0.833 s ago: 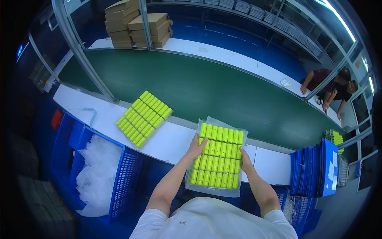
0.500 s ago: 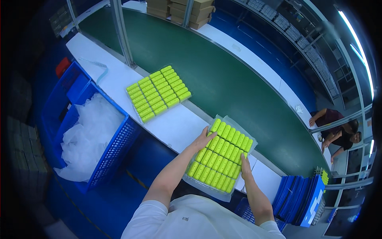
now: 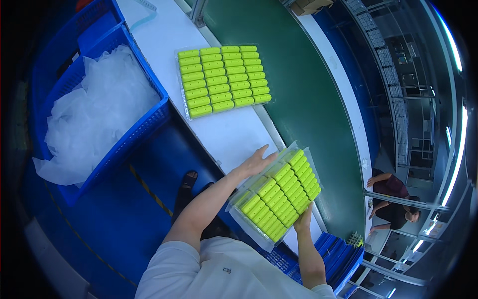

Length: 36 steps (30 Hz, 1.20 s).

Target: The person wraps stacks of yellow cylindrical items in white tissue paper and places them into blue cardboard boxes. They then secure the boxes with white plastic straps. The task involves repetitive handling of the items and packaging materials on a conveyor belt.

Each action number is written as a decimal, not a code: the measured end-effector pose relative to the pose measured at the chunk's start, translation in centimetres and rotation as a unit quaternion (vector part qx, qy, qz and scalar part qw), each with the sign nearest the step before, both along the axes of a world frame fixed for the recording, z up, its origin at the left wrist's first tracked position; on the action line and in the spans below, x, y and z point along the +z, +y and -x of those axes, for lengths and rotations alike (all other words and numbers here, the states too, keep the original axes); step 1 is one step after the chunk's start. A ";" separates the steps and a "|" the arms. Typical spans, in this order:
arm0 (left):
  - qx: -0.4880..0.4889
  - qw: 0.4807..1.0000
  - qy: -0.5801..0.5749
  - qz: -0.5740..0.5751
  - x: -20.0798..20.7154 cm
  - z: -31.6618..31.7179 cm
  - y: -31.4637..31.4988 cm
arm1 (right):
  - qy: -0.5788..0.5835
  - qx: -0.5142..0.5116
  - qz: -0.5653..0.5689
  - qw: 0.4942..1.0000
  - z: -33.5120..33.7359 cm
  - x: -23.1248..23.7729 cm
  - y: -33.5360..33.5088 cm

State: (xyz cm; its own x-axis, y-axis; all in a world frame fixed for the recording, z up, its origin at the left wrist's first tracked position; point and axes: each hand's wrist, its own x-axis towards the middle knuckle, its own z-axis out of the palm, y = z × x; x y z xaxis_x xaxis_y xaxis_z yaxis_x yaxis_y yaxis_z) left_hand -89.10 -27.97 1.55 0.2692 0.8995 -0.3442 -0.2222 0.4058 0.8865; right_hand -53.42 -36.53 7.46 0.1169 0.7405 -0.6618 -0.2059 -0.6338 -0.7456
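The tray (image 3: 247, 219) hides some fingers of the right hand (image 3: 303, 221) — and the top edge crops the cardboard boxes (image 3: 309, 6).

White short-sleeved shirt (image 3: 254, 274) over dark trousers (image 3: 217, 226)
A small dark emblem (image 3: 226, 270) on the shirt's front; beyond the shirt, a dark open-toed sandal (image 3: 189, 179).

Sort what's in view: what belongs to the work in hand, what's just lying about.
Seemingly in the work:
yellow-green blocks in their clear tray, right hand at its side, left hand open near its edge
second set of blocks on the white worktop

Apparently just lying about:
pale strip
brown boxes
blue crate of filmy white sheets, use unclear
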 end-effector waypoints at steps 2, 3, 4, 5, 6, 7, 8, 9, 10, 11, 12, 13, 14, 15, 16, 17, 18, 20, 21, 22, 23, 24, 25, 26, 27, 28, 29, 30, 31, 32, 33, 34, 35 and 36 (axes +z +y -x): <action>0.020 1.000 -0.003 -0.014 -2.3 1.8 -2.6 | 0.035 -0.026 0.009 0.999 -0.4 -0.2 -2.1; 0.007 1.000 0.003 -0.023 -2.8 2.4 -4.4 | 0.053 -0.039 0.013 0.998 -0.9 -0.2 -3.6; -0.006 0.999 0.007 -0.032 -2.6 2.5 -6.1 | 0.065 -0.071 0.047 0.994 -1.7 -0.7 -5.6; -0.030 0.997 0.029 -0.062 -2.4 2.2 -7.4 | 0.074 -0.084 0.067 0.991 -1.2 -0.7 -7.1; -0.054 0.993 0.050 -0.091 -2.0 1.6 -8.7 | 0.083 -0.096 0.086 0.988 -0.6 -0.8 -8.9; -0.079 0.987 0.070 -0.121 -1.5 1.1 -10.1 | 0.092 -0.110 0.105 0.984 0.9 -0.6 -10.2; -0.075 0.980 0.131 -0.131 -0.7 0.3 -11.2 | 0.067 -0.098 0.096 0.988 2.6 -0.7 -10.4; -0.071 0.969 0.191 -0.140 0.1 -0.7 -12.2 | 0.042 -0.086 0.087 0.992 4.3 -1.0 -10.3; -0.070 0.954 0.248 -0.153 0.4 -1.2 -12.6 | 0.017 -0.078 0.075 0.994 5.4 -1.0 -10.2; -0.067 0.960 0.229 -0.146 0.0 -1.3 -12.4 | 0.023 -0.088 0.090 0.992 5.4 -1.0 -10.3; -0.065 0.966 0.210 -0.139 -0.5 -1.3 -12.2 | 0.030 -0.099 0.106 0.989 5.2 -1.0 -10.3; -0.057 0.971 0.193 -0.131 -0.6 -1.5 -12.1 | 0.038 -0.104 0.121 0.987 4.8 -1.0 -10.0; -0.060 0.971 0.192 -0.131 -0.7 -1.7 -12.1 | 0.042 -0.104 0.125 0.986 4.5 -0.9 -10.0; -0.063 0.971 0.191 -0.132 -0.8 -1.8 -12.2 | 0.046 -0.105 0.129 0.985 4.2 -0.9 -10.0; -0.068 0.970 0.192 -0.135 -0.7 -1.8 -11.9 | 0.053 -0.107 0.131 0.984 4.7 -0.8 -9.7; -0.081 0.968 0.191 -0.140 -0.8 -1.8 -11.5 | 0.066 -0.112 0.134 0.982 5.2 -0.6 -9.7; -0.096 0.966 0.190 -0.145 -1.0 -1.8 -10.8 | 0.080 -0.119 0.136 0.980 5.7 -0.4 -10.0; -0.154 0.964 0.159 -0.150 -1.1 -1.3 -7.6 | 0.102 -0.144 0.117 0.977 8.5 0.3 -10.3; -0.196 0.961 0.130 -0.148 -0.9 -1.0 -4.6 | 0.112 -0.160 0.098 0.976 10.2 0.3 -10.5; -0.233 0.956 0.102 -0.144 -0.7 -0.8 -1.6 | 0.120 -0.172 0.079 0.975 11.3 0.5 -10.5; -0.215 0.964 0.096 -0.126 -0.5 -0.7 1.1 | 0.153 -0.173 0.091 0.969 11.9 0.4 -11.0; -0.196 0.971 0.091 -0.108 -0.1 -0.7 3.8 | 0.186 -0.174 0.104 0.962 12.2 0.4 -11.7; -0.154 0.981 0.091 -0.079 -0.2 -0.4 6.5 | 0.221 -0.169 0.117 0.954 12.8 0.2 -11.6; -0.048 0.994 0.063 -0.075 -0.6 -0.2 8.5 | 0.164 -0.144 0.167 0.961 14.1 1.1 -11.6; 0.061 0.995 0.061 -0.045 -0.2 0.3 9.6 | 0.110 -0.106 0.170 0.974 13.3 0.6 -12.2; 0.169 0.984 0.060 -0.019 0.4 0.9 10.2 | 0.059 -0.067 0.171 0.981 11.5 -0.2 -13.3; 0.188 0.979 0.072 -0.035 0.9 1.8 9.9 | 0.010 -0.030 0.169 0.985 9.7 -1.4 -14.1; 0.207 0.973 0.083 -0.053 1.1 3.1 9.1 | -0.011 -0.109 0.152 0.982 7.3 -2.6 -14.4; 0.197 0.975 0.091 -0.043 0.0 4.0 7.7 | -0.034 -0.185 0.137 0.973 4.1 -3.7 -14.3; 0.184 0.978 0.096 -0.029 -1.4 4.5 6.0 | -0.057 -0.245 0.099 0.963 0.7 -4.8 -13.8; 0.168 0.980 0.105 -0.006 -2.5 4.9 3.4 | -0.081 -0.303 0.061 0.948 -2.9 -5.7 -13.2; 0.155 0.981 0.117 0.014 -2.9 4.7 0.9 | -0.111 -0.346 0.050 0.930 -5.6 -6.2 -11.7; 0.145 0.980 0.134 0.022 -3.7 3.6 -1.9 | -0.139 -0.390 0.039 0.910 -7.7 -6.6 -10.1; 0.135 0.978 0.154 0.030 -4.1 3.0 -4.5 | -0.127 -0.355 0.036 0.925 -9.3 -6.7 -8.6</action>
